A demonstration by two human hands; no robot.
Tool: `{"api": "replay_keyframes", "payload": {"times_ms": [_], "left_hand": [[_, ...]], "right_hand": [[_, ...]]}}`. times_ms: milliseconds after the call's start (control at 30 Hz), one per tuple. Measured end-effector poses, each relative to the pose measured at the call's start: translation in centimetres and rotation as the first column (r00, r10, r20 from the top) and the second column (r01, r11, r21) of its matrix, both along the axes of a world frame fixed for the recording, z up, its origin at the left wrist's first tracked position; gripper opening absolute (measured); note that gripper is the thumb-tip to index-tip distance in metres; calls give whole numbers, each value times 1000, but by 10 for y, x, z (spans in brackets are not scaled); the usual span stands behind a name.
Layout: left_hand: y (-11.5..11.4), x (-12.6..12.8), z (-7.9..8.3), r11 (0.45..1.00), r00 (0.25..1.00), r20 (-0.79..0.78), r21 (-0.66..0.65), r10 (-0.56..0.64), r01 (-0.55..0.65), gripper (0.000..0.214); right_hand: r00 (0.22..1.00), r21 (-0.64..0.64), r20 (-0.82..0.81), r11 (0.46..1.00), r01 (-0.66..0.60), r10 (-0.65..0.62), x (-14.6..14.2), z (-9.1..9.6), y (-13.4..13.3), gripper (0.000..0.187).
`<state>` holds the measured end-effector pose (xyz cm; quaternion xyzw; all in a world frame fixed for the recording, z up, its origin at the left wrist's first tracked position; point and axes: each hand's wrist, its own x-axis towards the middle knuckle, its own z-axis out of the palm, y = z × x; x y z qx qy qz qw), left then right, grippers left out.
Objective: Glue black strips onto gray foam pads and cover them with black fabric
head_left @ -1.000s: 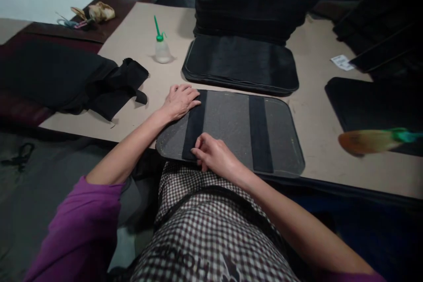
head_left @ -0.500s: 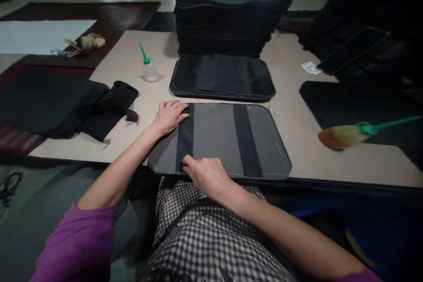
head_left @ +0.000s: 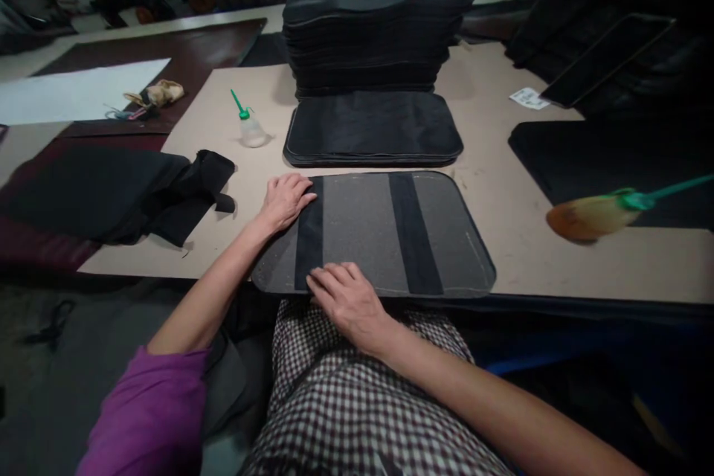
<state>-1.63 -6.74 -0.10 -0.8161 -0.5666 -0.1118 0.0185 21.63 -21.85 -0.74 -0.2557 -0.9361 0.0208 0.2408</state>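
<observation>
A grey panel [head_left: 362, 227] with rounded corners lies at the near edge of the tan table [head_left: 529, 268]. Two black strips cross it, a left strip [head_left: 309, 230] and a right strip [head_left: 413, 230]. My left hand [head_left: 284, 201] rests flat on the panel's far left corner, fingers stretched onto the top of the left strip. My right hand [head_left: 346, 297] lies on the near edge, fingers spread on the lower end of the same strip. Neither hand holds anything.
A flat black pad [head_left: 373, 126] lies beyond the panel, with a tall stack of black pads [head_left: 373, 22] behind it. A green-tipped squeeze bottle [head_left: 249, 126] stands at left near crumpled black fabric [head_left: 128, 190]. A green-handled brush [head_left: 602, 212] hovers at right over another black pad [head_left: 602, 156].
The view has tilted up and shifted. My right hand slid down the left strip to its near end and flattened out. My left hand stayed on the far corner.
</observation>
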Motion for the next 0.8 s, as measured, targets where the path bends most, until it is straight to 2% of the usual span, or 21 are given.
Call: {"api": "replay_keyframes", "payload": {"times_ms": [133,367,800], "left_hand": [[0,1,2,1000,1000,8,-10,-1,1,43],[1,2,3,1000,999,35,-7,-6,6,43],[1,5,1,1000,999,43,1,14,-14,43]], "right_hand": [[1000,9,-28,1000,-12,12,-1,-5,0,24],[998,30,-70,1000,-1,3,-3,-1,-2,21],[993,-15,-116,1000,9,-11,-4,-3,2,18]]}}
